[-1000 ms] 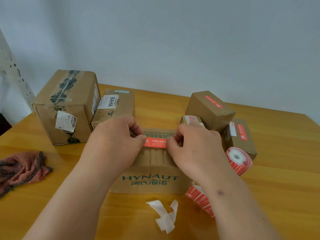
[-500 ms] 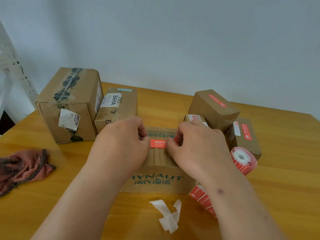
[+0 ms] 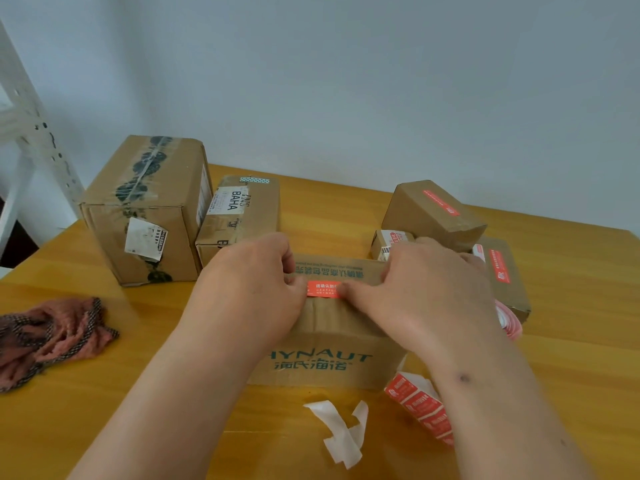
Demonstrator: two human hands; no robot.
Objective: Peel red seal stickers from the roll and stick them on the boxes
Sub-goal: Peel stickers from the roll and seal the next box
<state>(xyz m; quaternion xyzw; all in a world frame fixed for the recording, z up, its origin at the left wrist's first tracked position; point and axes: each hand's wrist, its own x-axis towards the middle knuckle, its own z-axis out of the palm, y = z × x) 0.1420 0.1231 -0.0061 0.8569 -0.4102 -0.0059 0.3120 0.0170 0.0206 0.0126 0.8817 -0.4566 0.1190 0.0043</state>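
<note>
A red seal sticker lies across the top seam of the brown HYNAUT box in front of me. My left hand holds its left end with thumb and curled fingers. My right hand holds its right end the same way. Only the sticker's middle shows between my thumbs. The sticker roll lies right of the box, mostly hidden by my right wrist. Its loose strip of red stickers trails toward me under my right forearm.
Peeled white backing paper lies by the box. A large taped box and a BAHA-labelled box stand back left. Back right are two boxes with red stickers and a small box. A pink cloth lies left.
My thumbs have moved closer together along the sticker, so less of it shows. The view has shifted slightly left.
</note>
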